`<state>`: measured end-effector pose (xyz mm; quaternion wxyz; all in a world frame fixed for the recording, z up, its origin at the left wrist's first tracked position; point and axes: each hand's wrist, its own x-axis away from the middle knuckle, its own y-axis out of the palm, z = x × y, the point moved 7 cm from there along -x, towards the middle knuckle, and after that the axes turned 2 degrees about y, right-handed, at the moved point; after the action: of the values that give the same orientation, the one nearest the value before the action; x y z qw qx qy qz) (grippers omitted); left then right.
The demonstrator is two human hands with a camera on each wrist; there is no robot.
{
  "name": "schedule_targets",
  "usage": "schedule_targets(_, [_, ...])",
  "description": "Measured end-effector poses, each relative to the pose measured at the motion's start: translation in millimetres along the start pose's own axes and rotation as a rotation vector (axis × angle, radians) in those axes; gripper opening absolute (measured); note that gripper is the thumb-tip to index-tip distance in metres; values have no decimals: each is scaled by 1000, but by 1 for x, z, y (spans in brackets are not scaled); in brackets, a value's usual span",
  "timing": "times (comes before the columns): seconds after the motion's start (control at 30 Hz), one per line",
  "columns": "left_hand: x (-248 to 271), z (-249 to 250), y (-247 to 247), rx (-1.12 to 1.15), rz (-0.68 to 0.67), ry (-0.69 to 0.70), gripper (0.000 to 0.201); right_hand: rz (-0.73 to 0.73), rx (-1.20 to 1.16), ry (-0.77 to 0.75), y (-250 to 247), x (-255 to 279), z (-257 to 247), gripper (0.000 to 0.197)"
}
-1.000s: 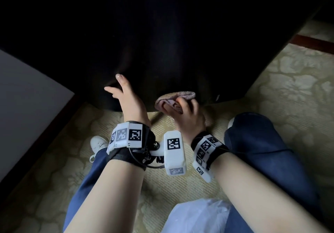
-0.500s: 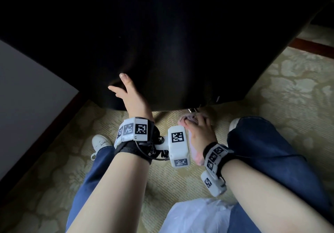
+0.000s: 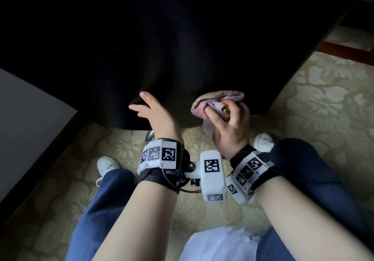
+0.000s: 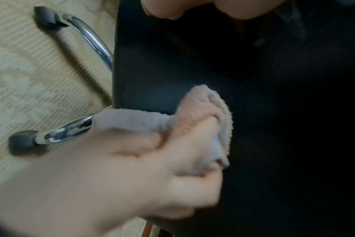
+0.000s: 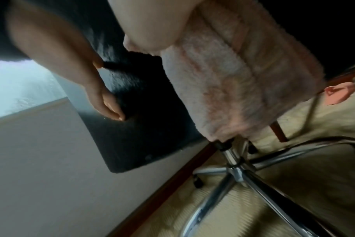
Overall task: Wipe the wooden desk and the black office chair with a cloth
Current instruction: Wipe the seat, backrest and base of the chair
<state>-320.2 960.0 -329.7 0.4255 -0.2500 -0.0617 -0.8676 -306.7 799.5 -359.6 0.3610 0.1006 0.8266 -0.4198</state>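
The black office chair [image 3: 172, 48] fills the upper half of the head view, seen from behind its backrest. My right hand [image 3: 230, 123] grips a bunched pink-grey cloth [image 3: 218, 102] and holds it against the lower edge of the backrest. The cloth [image 4: 203, 115] also shows in the left wrist view, pressed on the black surface [image 4: 274, 96]. My left hand [image 3: 153, 110] rests with straight fingers on the backrest, left of the cloth. In the right wrist view the cloth [image 5: 233, 80] hangs close to the lens and the left hand [image 5: 103, 99] touches the chair back [image 5: 142, 128].
The chair's chrome star base [image 5: 237, 171] and castors [image 4: 22, 141] stand on the patterned beige carpet [image 3: 323, 98]. A pale wall [image 3: 26, 108] with a dark skirting runs on the left. My knees in blue jeans [image 3: 303, 169] and a white plastic bag [image 3: 218, 244] are near me.
My right hand dipped with the cloth below the backrest's lower edge, then came back up onto it. The left hand stayed on the chair back.
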Motion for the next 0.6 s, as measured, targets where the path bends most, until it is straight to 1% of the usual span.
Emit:
schedule_targets(0.07, [-3,-1,1,13,4,-3,67,-35,45,18,6,6,5,42])
schedule_targets(0.17, [-6,-4,1,13,-3,-7,68,-172,85,122,24,27,22,49])
schedule_targets(0.2, [-6,-5,1,15,-7,-8,68,-215,91,153,29,33,26,49])
schedule_targets(0.23, [-6,-5,1,15,-9,-8,68,-241,94,182,33,38,31,45])
schedule_targets(0.3, [-5,-4,1,12,-7,-5,67,-256,97,209,38,45,35,37])
schedule_targets(0.33, [-4,-3,2,11,-4,-2,67,-262,98,217,39,48,38,39])
schedule_targets(0.37, [-3,-2,2,14,-2,3,66,-285,93,233,41,52,41,45])
schedule_targets(0.43, [-3,-1,2,18,2,4,66,-362,56,275,48,59,46,60])
schedule_targets(0.5, [-4,-2,2,18,14,-6,65,-434,31,313,55,68,50,69])
schedule_targets(0.53, [-4,-2,2,16,18,-8,65,-480,22,340,61,74,54,71])
schedule_targets(0.6, [-4,-1,3,12,20,1,67,-638,57,410,78,88,68,71])
